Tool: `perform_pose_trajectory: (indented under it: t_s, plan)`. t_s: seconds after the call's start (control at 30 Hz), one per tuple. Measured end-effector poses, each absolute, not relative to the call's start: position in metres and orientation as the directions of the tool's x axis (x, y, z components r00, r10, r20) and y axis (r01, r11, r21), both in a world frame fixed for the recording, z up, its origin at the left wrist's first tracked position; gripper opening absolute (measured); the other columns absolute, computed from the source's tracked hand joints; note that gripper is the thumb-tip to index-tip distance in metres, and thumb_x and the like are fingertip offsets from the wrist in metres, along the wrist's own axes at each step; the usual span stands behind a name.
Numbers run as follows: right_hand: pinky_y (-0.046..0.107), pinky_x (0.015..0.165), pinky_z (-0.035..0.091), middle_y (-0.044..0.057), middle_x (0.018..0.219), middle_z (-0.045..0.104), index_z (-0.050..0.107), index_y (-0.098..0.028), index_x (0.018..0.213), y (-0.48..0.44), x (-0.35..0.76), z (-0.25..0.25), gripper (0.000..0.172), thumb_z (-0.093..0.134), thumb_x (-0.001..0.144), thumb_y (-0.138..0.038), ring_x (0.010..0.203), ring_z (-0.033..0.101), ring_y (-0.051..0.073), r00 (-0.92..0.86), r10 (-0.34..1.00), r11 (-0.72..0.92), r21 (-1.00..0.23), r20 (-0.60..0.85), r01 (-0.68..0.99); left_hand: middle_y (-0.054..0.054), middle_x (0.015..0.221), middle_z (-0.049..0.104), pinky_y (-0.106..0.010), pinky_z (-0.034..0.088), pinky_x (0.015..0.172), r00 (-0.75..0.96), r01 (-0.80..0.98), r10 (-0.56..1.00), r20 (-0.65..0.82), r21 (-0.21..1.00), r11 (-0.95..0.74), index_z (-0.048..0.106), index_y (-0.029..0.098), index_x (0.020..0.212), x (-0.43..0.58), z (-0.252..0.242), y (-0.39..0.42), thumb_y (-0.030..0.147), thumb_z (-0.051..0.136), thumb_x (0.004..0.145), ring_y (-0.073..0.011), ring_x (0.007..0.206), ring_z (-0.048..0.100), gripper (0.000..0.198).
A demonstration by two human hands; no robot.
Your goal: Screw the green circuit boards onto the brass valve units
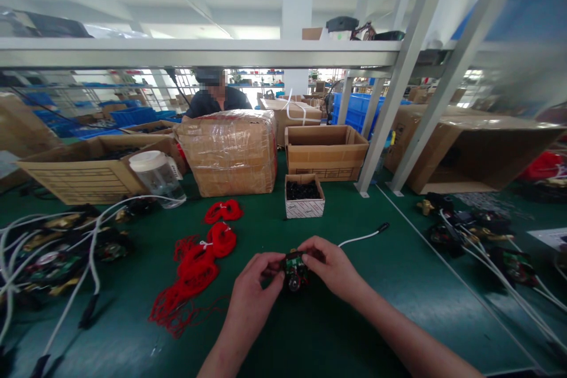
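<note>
Both of my hands pinch a small dark assembly (295, 271) with a green circuit board and a round metal part, held just above the green table (354, 319). My left hand (254, 286) grips its left side with curled fingers. My right hand (330, 266) holds its top and right side. A white cable (363, 237) with a black plug runs from behind my right hand toward the back right. Bundles of red string (195, 269) lie just left of my left hand.
A small white box of black parts (304, 196) stands behind my hands, with cardboard boxes (230, 150) and a clear jug (158, 177) further back. Piles of similar assemblies with white cables lie at left (53, 254) and right (487, 236). A person sits behind the boxes. Metal frame posts (390, 112) rise at right.
</note>
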State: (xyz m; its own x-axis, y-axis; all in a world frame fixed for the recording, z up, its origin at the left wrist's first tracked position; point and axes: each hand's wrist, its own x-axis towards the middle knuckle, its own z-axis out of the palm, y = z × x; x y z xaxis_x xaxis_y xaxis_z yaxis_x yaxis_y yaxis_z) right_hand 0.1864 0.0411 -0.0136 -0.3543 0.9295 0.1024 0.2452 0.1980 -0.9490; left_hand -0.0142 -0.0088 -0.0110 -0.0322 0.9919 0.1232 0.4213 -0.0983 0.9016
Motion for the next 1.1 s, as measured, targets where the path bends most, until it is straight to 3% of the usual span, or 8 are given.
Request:
perform_pose_trajectory:
  t_s: [0.3, 0.67, 1.1]
  plan:
    - [0.03, 0.072, 0.045, -0.001, 0.085, 0.06, 0.065, -0.023, 0.111, 0.038, 0.195, -0.011, 0.024, 0.057, 0.088, -0.02, 0.077, 0.057, 0.017, -0.42, 0.902, 0.227, -0.938, 0.101, 0.263, -0.002, 0.099, 0.067, -0.036, 0.056, 0.087, -0.011, 0.415, 0.995, 0.103, 0.906, -0.09, 0.066, 0.024, 0.11, -0.012, -0.015, -0.013, 0.02, 0.059, 0.079, -0.0181, 0.089, 0.067, 0.032]
    - [0.028, 0.071, 0.047, -0.003, 0.087, 0.06, 0.054, -0.029, 0.133, 0.023, 0.202, -0.016, 0.057, 0.057, 0.081, -0.006, 0.076, 0.059, 0.015, -0.467, 0.88, 0.252, -0.917, 0.083, 0.311, -0.005, 0.113, 0.07, -0.037, 0.057, 0.092, 0.002, 0.282, 1.0, 0.024, 0.959, -0.023, 0.06, 0.023, 0.118, -0.005, -0.016, -0.019, 0.018, 0.06, 0.076, -0.0205, 0.1, 0.07, 0.043]
    - [0.027, 0.067, 0.048, -0.002, 0.091, 0.061, 0.052, -0.028, 0.133, 0.014, 0.193, -0.019, 0.063, 0.061, 0.075, -0.007, 0.073, 0.058, 0.015, -0.404, 0.91, 0.239, -0.917, 0.097, 0.319, -0.006, 0.111, 0.069, -0.038, 0.058, 0.089, -0.029, 0.217, 1.0, 0.008, 0.976, -0.002, 0.055, 0.022, 0.119, 0.003, -0.021, -0.021, 0.016, 0.062, 0.071, -0.0212, 0.095, 0.071, 0.048]
